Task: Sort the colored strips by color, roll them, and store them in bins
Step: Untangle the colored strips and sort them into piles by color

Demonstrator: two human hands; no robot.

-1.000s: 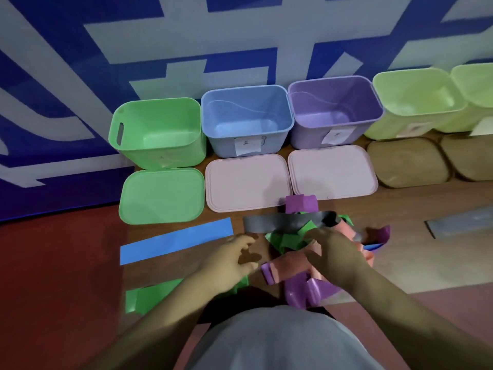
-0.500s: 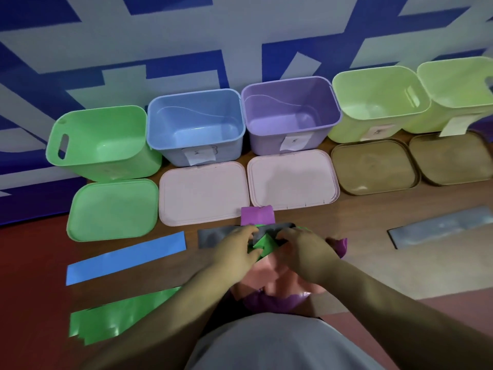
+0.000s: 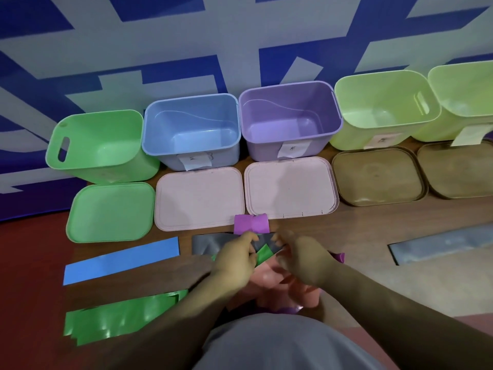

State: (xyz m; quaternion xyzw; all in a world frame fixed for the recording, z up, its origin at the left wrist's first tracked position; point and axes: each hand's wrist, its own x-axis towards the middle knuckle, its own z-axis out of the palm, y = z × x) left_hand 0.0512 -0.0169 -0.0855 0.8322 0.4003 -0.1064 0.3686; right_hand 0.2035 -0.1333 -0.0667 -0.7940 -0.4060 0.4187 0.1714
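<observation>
A tangled pile of strips lies in front of me, with pink strips [image 3: 272, 276], a purple strip [image 3: 250, 222] and a green piece [image 3: 264, 253] showing. A grey strip [image 3: 210, 244] lies across the top of the pile. My left hand [image 3: 234, 263] pinches it near its middle. My right hand [image 3: 304, 257] curls its fingers round the strip's right end. A blue strip [image 3: 120, 260] and several green strips [image 3: 117, 321] lie flat at the left. Another grey strip [image 3: 440, 247] lies at the right.
Along the wall stand a green bin [image 3: 93, 148], a blue bin [image 3: 192, 129], a purple bin [image 3: 288, 116] and two light green bins [image 3: 384, 108]. In front of them lie their lids: green [image 3: 112, 212], two pink [image 3: 200, 198] and two brown [image 3: 376, 177].
Both hands moved up from the pink strips to the grey strip at the top of the pile and took hold of it. The view shifted to the right.
</observation>
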